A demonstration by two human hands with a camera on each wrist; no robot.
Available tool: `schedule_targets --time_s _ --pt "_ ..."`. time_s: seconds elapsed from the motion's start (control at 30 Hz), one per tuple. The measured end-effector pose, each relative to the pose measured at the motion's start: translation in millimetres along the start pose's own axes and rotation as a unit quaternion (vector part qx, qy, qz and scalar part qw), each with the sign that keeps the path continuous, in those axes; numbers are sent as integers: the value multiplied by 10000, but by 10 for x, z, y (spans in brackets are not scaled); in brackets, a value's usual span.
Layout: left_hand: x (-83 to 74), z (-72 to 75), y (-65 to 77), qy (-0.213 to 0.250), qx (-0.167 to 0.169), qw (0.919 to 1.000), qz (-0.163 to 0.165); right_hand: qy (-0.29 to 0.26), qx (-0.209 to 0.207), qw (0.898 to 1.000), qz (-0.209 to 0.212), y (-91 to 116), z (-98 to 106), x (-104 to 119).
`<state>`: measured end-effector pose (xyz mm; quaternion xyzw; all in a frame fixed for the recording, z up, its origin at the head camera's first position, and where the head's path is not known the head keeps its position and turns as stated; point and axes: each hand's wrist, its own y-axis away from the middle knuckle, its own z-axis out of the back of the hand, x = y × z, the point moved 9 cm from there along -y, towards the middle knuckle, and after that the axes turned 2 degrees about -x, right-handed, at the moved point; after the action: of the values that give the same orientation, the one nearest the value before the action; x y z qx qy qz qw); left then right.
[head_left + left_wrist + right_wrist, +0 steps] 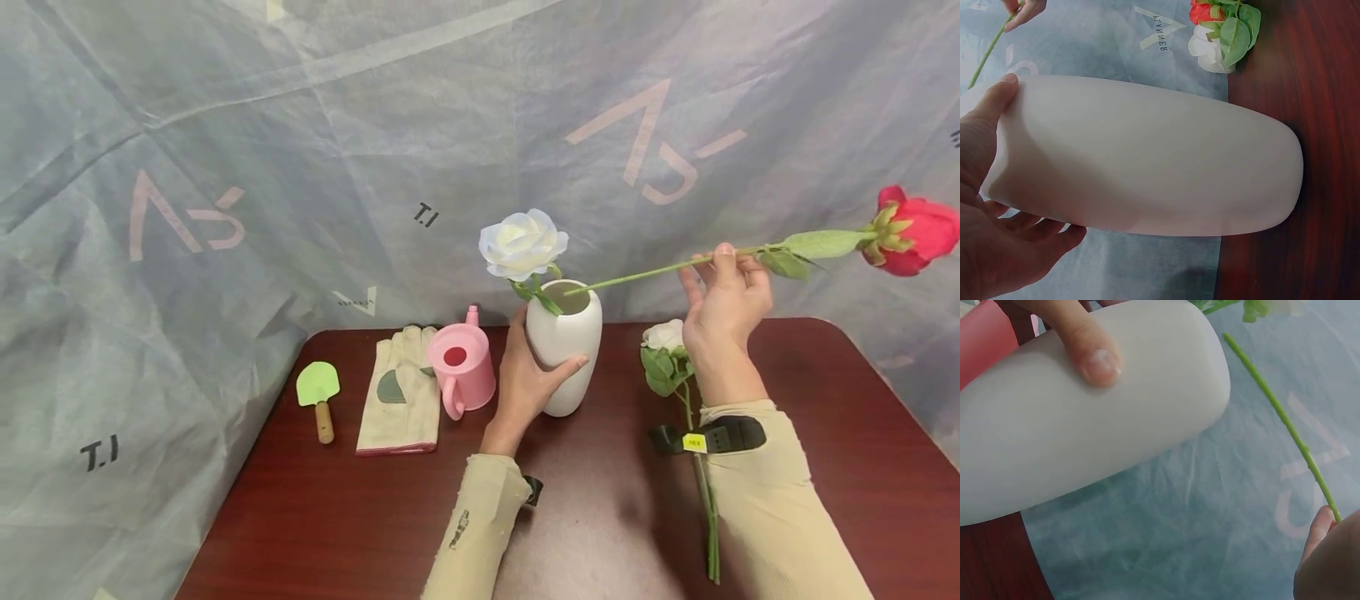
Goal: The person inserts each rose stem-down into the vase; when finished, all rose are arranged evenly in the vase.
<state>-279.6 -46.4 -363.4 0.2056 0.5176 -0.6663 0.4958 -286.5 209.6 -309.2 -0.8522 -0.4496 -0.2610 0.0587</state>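
My left hand (525, 375) grips the side of a white vase (567, 350), thumb across its front and fingers round the far side. One white rose (523, 244) stands in the vase, leaning left over the rim. In my right hand (726, 300), raised to the right of the vase, a red rose (911, 232) is pinched by its green stem. The bloom points right, and the stem's cut end overlaps the vase mouth in the head view. The right wrist view shows that stem (1285, 419) with its tip just beyond the rim.
Left of the vase are a pink watering can (467, 371), folded work gloves (397, 408) and a small green trowel (318, 387). A white rose (663, 336) lies under my right forearm; a red bloom (1207, 11) shows beside it in the left wrist view. Grey sheeting hangs behind the table (585, 517).
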Motion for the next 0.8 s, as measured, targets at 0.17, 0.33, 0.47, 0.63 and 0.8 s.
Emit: schedule_targets --time_s 0.17,0.33,0.47,0.63,0.8 --pt "-1 -3 -9 20 -15 10000 -5 206 60 9997 100 20 -70 -48" --pt "6 -4 0 40 1 10000 2 481 95 9985 255 44 -113 -68" --pt "5 -2 4 7 -22 10000 -12 646 139 9968 443 63 -147 -68" --pt "7 -4 4 -19 -7 10000 -15 662 300 9953 641 98 -199 -109" --pt "-5 2 4 4 -19 10000 -58 798 507 9916 878 132 -256 -157"
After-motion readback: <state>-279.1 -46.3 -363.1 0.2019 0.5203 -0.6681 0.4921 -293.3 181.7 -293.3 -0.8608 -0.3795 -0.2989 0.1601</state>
